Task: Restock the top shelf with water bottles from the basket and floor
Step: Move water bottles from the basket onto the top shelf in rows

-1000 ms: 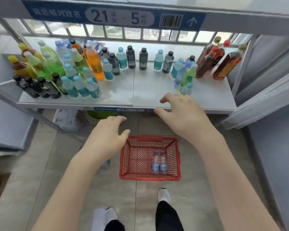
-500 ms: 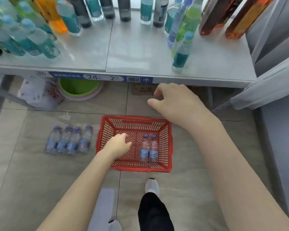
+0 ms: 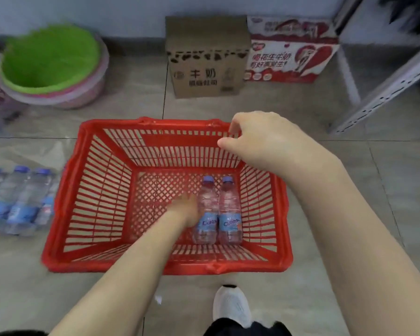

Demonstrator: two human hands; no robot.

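Pickup step: my left hand (image 3: 185,207) is down in the red basket (image 3: 87,190), grip touching the nearer of two lying water bottles (image 3: 205,212), closure unclear; right hand (image 3: 260,139) loosely open above; next, clamp and lift.

Floor (image 3: 349,190) was grey tile w/ dark grout. Red basket (image 3: 66,209) sat on it at centre. Left of basket, just beside it: wrapped pack of bottles (image 3: 17,202) lying flat. Far left, by wall: green basin (image 3: 49,61) nested in a pink one. Behind basket: brown box (image 3: 206,59), red-and-white box (image 3: 291,52) touching its right side. Shelf leg (image 3: 383,88) stood at right. White shoe (image 3: 232,306) near basket's front edge.
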